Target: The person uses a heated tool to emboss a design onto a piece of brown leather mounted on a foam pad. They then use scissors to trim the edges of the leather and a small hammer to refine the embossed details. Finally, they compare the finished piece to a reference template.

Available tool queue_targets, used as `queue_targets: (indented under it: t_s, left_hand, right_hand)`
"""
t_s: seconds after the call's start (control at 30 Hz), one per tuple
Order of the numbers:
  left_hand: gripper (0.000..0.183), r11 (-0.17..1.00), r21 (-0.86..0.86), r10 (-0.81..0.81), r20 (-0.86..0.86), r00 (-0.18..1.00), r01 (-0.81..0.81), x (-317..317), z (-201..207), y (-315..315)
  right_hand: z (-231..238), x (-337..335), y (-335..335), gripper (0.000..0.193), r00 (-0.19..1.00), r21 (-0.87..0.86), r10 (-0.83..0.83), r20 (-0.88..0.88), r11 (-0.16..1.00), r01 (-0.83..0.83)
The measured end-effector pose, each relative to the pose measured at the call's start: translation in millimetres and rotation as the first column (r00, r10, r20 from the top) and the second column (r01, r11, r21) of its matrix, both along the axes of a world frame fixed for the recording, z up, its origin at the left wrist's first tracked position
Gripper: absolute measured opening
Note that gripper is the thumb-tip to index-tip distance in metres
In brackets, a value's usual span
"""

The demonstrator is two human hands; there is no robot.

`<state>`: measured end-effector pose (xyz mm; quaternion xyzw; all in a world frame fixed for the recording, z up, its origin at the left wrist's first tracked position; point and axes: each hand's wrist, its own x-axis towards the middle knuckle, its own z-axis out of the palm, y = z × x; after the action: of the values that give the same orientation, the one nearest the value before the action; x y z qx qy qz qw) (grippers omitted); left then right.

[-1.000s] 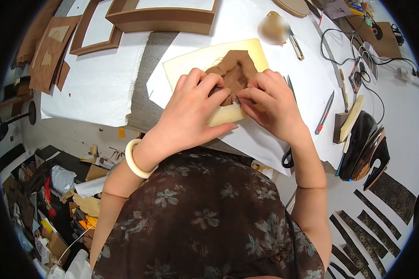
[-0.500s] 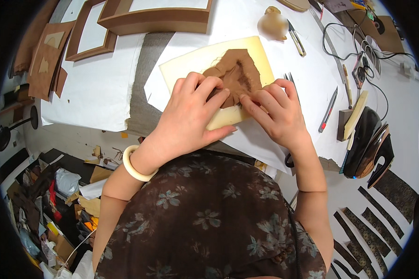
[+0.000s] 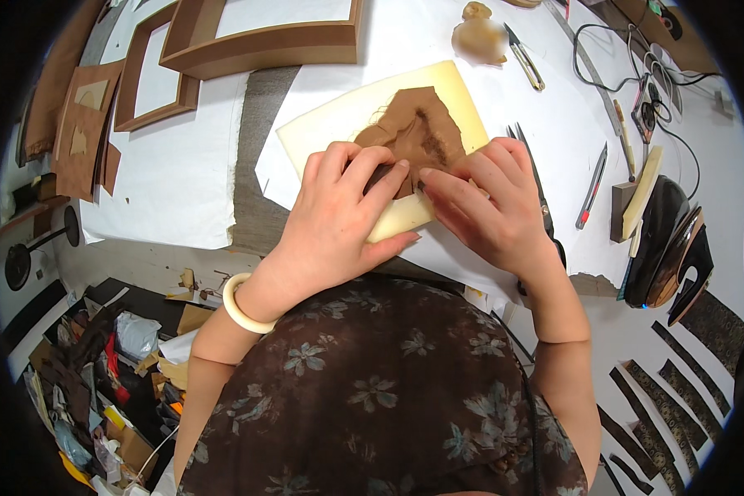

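Brown, thin, leather-like piece with pointed corners and creases is lying on a pale yellow, four-sided foam pad, and the pad is resting near the front edge of the worktable, over white paper. Person's left hand is grasping the piece and the pad together: bent fingers are pressing on the lower left of the piece, while the thumb is stretching along the pad's near edge. On that wrist a cream, smooth, round bangle is circling the arm. Right hand is curling inward, its thumb and forefinger meeting at the piece's lower edge; whether they are pinching it, I cannot tell, as the fingers are hiding the spot.

Just beside the right hand, black-handled metal scissors are lying partly beneath the forearm. Farther right, a slim, grey, red-tipped tool is lying on the paper. Beyond the pad, a metal-bladed cutter is lying near a rounded tan object, partly blurred. Two brown, rectangular, open frames are standing at the upper left.
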<state>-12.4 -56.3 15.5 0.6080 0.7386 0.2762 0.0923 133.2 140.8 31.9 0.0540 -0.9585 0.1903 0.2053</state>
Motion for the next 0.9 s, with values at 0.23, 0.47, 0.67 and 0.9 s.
queue_targets:
  t_s: [0.23,0.47,0.67,0.9]
  left_hand:
    - [0.072,1.000,0.001,0.003,0.010,1.000,-0.003,-0.2,0.9,-0.3]
    - [0.073,1.000,0.009,-0.002,0.033,0.999,0.002,-1.0,-1.3,0.9]
    - [0.073,0.999,0.024,-0.029,-0.021,0.999,0.030,-0.6,4.4,-4.8]
    - [0.041,0.978,0.206,0.030,0.062,0.998,-0.042,-8.0,4.8,-9.1]
  right_hand:
    - [-1.6,-1.8,3.0,0.033,0.996,0.064,0.021,0.083,0.998,-0.026]
    - [1.2,12.1,-1.3,0.029,0.977,-0.067,-0.214,0.015,0.974,0.214]
    - [6.5,49.6,29.7,0.016,0.783,-0.196,-0.618,0.074,0.760,0.619]
    - [33.9,136.1,19.9,0.037,0.489,0.140,-0.650,0.582,0.672,0.727]
